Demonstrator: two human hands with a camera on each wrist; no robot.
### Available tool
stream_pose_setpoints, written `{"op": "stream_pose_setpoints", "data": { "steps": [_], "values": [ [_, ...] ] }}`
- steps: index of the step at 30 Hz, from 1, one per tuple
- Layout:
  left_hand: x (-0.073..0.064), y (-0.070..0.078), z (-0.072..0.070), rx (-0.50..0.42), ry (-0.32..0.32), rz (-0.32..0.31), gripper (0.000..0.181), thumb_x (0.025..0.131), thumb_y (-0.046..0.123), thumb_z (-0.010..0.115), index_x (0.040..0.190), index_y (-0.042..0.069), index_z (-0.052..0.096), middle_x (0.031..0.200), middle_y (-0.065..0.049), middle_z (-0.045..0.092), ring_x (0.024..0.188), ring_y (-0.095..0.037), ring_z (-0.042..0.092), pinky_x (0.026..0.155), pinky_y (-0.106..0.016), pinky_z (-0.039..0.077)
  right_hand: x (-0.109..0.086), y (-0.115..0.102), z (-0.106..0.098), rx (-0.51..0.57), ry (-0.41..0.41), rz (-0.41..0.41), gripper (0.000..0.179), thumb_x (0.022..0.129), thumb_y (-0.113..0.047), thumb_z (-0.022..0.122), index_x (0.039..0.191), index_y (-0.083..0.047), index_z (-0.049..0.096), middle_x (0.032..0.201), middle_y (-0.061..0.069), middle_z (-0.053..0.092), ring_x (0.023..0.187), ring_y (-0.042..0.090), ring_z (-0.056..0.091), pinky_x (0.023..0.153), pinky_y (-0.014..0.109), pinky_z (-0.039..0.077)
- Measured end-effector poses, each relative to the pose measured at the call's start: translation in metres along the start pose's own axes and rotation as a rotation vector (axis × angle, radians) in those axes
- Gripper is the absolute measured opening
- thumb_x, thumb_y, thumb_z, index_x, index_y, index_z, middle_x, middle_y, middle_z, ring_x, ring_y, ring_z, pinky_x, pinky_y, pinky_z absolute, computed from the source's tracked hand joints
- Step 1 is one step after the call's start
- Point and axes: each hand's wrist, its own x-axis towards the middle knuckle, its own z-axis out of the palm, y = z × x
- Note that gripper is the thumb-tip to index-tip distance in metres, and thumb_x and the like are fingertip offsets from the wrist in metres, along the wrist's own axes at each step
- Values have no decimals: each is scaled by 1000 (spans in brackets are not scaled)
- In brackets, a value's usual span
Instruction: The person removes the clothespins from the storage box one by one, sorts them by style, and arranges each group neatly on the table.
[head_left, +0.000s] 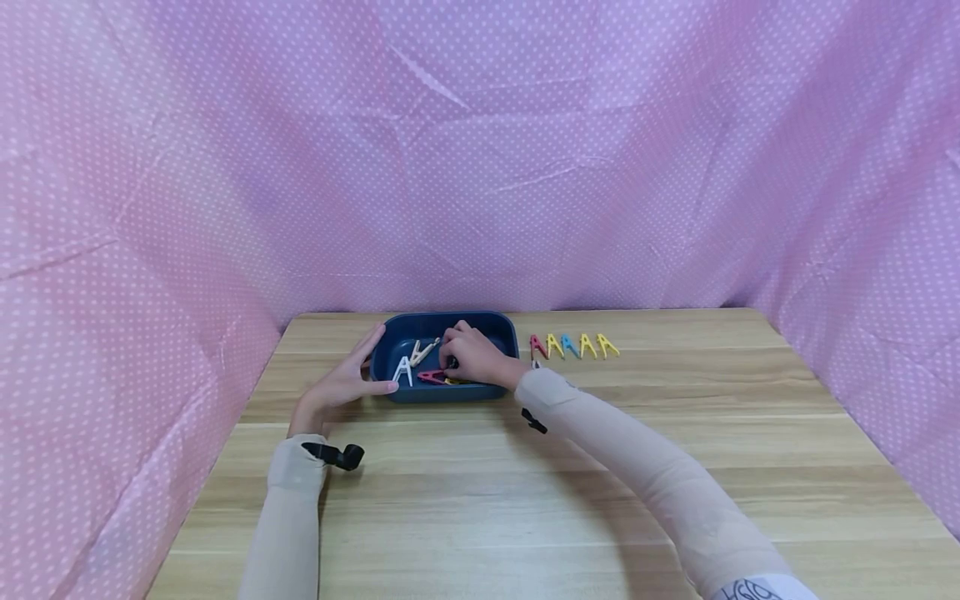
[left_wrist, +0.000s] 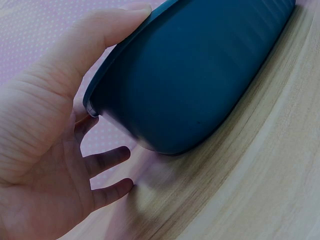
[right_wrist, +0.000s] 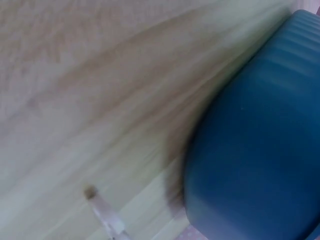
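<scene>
A dark blue plastic basin (head_left: 442, 395) stands near the table's back edge. In it lie a white clothespin (head_left: 403, 371), a beige clothespin (head_left: 422, 353), a red clothespin (head_left: 431, 377) and a bit of yellow beside it. My left hand (head_left: 347, 379) spans the basin's left end; in the left wrist view its thumb (left_wrist: 120, 27) rests on the rim and the other fingers are spread below. Inside the basin, my right hand (head_left: 474, 354) has bent fingers around a small dark spot. Whether it pinches anything is unclear, and the right wrist view shows only the basin's outer wall (right_wrist: 255, 135).
Right of the basin runs a row of clothespins: red (head_left: 537, 347), yellow (head_left: 554, 346), blue (head_left: 570, 345), and yellow ones (head_left: 588, 346) at the end. A whitish clothespin (head_left: 536, 364) peeks out beside the right wrist. Pink dotted cloth (head_left: 480, 208) hangs behind the wooden table (head_left: 450, 500).
</scene>
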Motion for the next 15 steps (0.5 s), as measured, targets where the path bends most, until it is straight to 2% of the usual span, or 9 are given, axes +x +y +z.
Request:
{"op": "stream_pose_setpoints", "data": {
  "steps": [8,15],
  "values": [
    [0,1,0,-8,0,-8,108,91,25,78,165,28,-1,173,-5,-9,157,-43,4,122,-68,15,-3,-6,-4,-11,61,-58,4,92,-17,76,89,-15,76,118,6,67,115,24,50,98,39,47],
    [-1,1,0,-26,1,-18,109,91,25,78,166,27,-1,173,-4,-10,157,-43,5,122,-68,14,-4,-6,-5,-43,145,-94,7,95,-18,72,91,-14,77,104,2,69,100,21,52,88,35,47]
  ]
}}
